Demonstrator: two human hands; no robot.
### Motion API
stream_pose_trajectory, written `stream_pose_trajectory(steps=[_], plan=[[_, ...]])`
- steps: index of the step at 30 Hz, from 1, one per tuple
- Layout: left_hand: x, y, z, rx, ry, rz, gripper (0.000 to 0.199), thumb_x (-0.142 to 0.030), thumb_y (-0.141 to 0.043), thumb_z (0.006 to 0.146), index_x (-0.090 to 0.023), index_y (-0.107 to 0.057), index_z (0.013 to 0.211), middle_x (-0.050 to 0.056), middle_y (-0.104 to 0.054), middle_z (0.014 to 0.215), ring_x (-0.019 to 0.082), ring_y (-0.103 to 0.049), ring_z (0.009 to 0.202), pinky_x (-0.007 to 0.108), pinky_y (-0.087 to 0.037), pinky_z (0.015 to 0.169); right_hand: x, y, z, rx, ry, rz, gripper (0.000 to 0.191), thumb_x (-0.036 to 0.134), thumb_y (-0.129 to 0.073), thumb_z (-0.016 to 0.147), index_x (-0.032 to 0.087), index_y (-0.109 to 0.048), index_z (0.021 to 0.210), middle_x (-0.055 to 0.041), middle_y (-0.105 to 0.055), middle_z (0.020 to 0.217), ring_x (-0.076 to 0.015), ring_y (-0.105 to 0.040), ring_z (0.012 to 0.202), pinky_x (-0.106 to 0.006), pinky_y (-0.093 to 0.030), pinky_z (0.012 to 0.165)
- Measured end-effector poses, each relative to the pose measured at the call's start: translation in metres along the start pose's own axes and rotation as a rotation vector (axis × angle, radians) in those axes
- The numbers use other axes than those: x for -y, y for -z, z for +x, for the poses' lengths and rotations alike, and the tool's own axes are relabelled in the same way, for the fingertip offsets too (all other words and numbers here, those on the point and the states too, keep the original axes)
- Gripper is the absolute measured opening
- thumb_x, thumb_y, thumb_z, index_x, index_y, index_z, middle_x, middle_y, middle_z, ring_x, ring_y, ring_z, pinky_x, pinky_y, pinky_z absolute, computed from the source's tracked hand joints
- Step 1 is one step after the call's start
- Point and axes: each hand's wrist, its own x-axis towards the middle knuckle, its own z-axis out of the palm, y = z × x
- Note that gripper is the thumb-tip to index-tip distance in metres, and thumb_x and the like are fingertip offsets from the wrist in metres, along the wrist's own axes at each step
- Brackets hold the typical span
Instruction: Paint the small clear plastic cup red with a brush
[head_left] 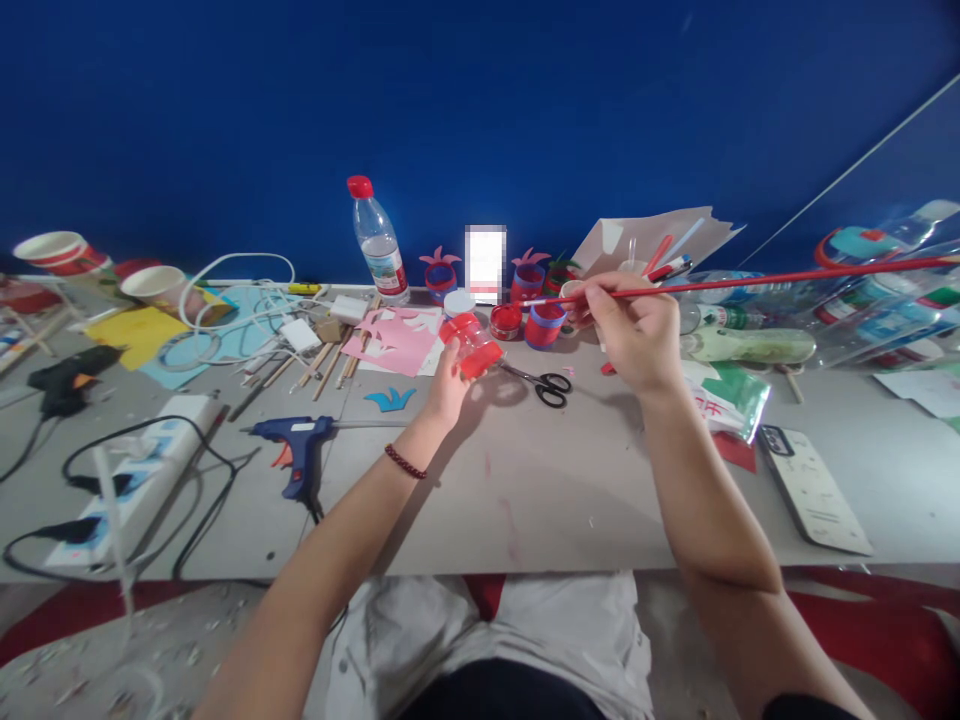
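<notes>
My left hand (448, 388) is closed around a small clear plastic cup (480, 352), tilted, with red paint on part of it. In my right hand (637, 332) is a long, thin red paintbrush (739, 283), pinched by the fingers. Its pale tip points left, above an open jar of red paint (506, 322); whether it touches the jar I cannot tell. Beside that jar stands a red and purple cup (545, 326). Black-handled scissors (553, 388) lie on the table just right of my left hand. A blue paper crown-shaped cutout (390, 400) lies to its left.
A blue glue gun (300, 440) and a white power strip (139, 480) with cables lie left. A water bottle (381, 250) stands behind pink paper (386, 340). At right are several plastic bottles (750, 345) and a phone (814, 490). A blue wall (480, 110) bounds the back.
</notes>
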Motion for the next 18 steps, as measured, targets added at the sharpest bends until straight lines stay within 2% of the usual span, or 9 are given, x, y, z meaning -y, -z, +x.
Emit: stream_pose_trajectory(steps=[4,10,14,18], plan=[[0.0007,0.0012,0.0014,-0.068,-0.159,0.247,0.039,-0.059,-0.074,0.077,-0.024,-0.072,0.093,0.006,-0.074,0.098,0.028,-0.067,0.107,0.042,-0.049,0.098,-0.0031,0.003,0.0027,-0.011,-0.003,0.01,0.015,0.035,-0.063,0.093,0.023,-0.069,0.085,-0.002,-0.072,0.082,-0.0151,-0.069,0.069,-0.034,-0.062,0.067],[-0.0022,0.0022,-0.003,-0.136,-0.362,0.65,0.03,-0.045,-0.083,0.072,-0.026,-0.077,0.094,0.007,-0.066,0.113,0.029,-0.059,0.115,0.04,-0.045,0.101,-0.0054,0.0054,0.0046,-0.02,0.015,0.013,0.021,0.044,-0.065,0.093,0.025,-0.069,0.085,-0.0022,-0.071,0.081,-0.017,-0.07,0.07,-0.036,-0.064,0.068],[-0.0004,0.0018,-0.0039,-0.113,-0.391,0.633,0.027,-0.037,-0.085,0.068,-0.027,-0.078,0.092,0.006,-0.064,0.111,0.029,-0.056,0.117,0.04,-0.044,0.103,-0.0077,0.0077,0.0055,-0.046,0.016,0.006,0.023,0.047,-0.066,0.092,0.026,-0.07,0.084,-0.0029,-0.071,0.083,-0.0173,-0.07,0.069,-0.037,-0.064,0.065],[0.0032,0.0024,-0.0037,-0.1,-0.397,0.607,0.028,-0.031,-0.087,0.064,-0.026,-0.078,0.089,0.007,-0.062,0.109,0.03,-0.055,0.116,0.043,-0.044,0.103,-0.0072,0.0108,0.008,-0.065,0.033,0.018,0.024,0.048,-0.065,0.092,0.026,-0.071,0.083,-0.0019,-0.069,0.076,-0.0173,-0.069,0.066,-0.036,-0.062,0.06]])
